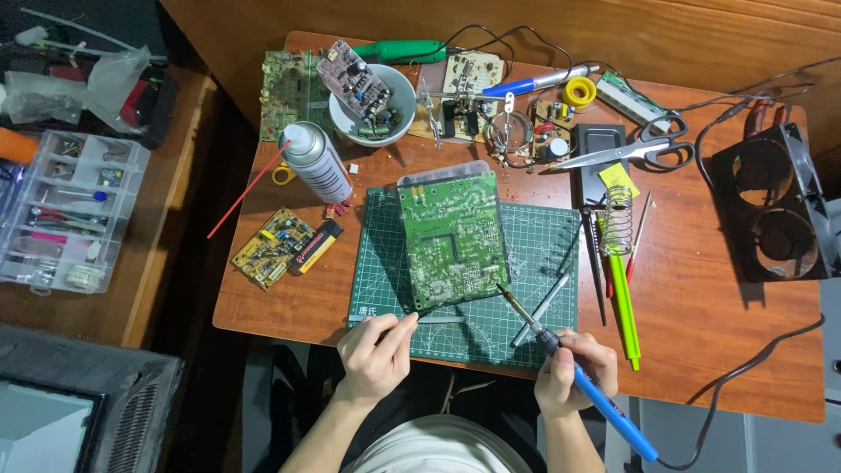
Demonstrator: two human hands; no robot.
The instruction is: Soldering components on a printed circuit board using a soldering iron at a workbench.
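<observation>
The right hand (574, 372) is closed in a pen grip around the blue handle of a soldering iron (578, 381), whose long axis runs up and to the left from the hand, so that its dark tip meets the lower right corner of the green circuit board (453, 238). The left hand (375, 352) has thumb and forefinger pinched on something thin, probably a length of solder wire (438, 308), which reaches right and slightly up toward the same lower edge of the board; what exactly it grips is too fine to tell for sure. The two hands thus come at the board from below, the iron's tip on it and the wire's end near it, with the right hand's tool the closer. The board lies solder side up, its long axis running away from the person, on a green cutting mat (543, 254) that rests on the wooden table (701, 289). Farther out stand a spray can (315, 160) with a red straw, a white bowl (399, 92) holding another small board, a yellow board (273, 247) at the left, scissors (635, 149) and a coiled iron stand (618, 219) at the right.
</observation>
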